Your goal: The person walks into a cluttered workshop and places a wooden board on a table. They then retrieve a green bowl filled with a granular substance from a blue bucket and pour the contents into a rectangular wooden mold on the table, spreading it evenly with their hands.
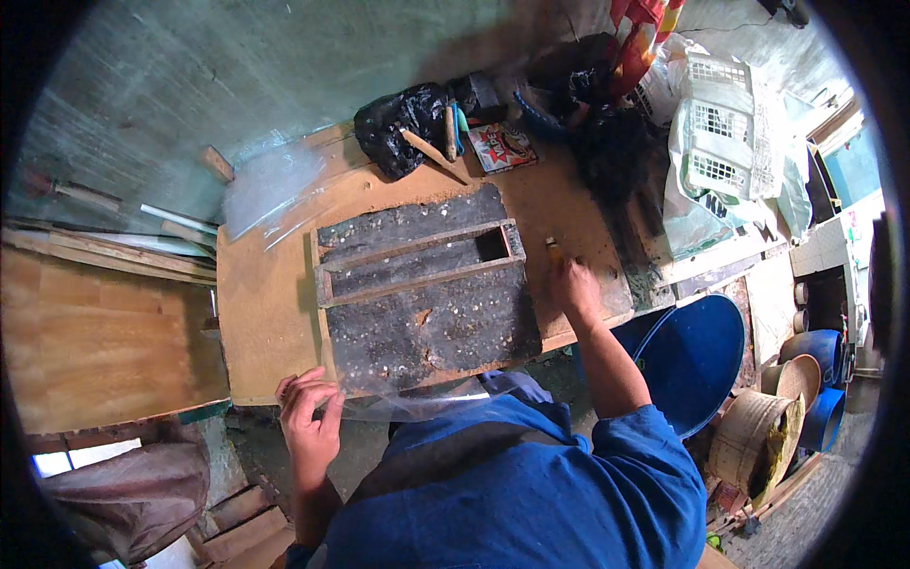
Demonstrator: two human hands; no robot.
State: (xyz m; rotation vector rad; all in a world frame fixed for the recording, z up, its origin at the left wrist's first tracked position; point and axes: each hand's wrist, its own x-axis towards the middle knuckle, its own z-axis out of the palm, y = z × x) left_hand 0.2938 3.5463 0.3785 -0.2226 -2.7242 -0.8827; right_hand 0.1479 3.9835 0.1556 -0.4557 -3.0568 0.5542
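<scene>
A narrow open wooden frame (419, 283) lies across a dark, speckled board (441, 320) on the wooden table (266, 320) before me. My right hand (577, 286) is over the table to the right of the frame, its fingers on a small yellowish object with a pale end (552, 245), whose kind I cannot tell. My left hand (311, 412) is at the table's near edge, by the lower left corner of the dark board, fingers curled and apart. Clear plastic film (419, 407) spans the near edge beside it; whether the fingers pinch it is unclear.
Behind the board lie a black plastic bag (402, 124), a wooden stick (434, 156), a tool handle (450, 134) and a printed box (502, 147). Clear plastic sheet (274, 181) lies back left. A white plastic crate (721, 124) stands back right; a large blue tub (693, 363) stands right of my arm.
</scene>
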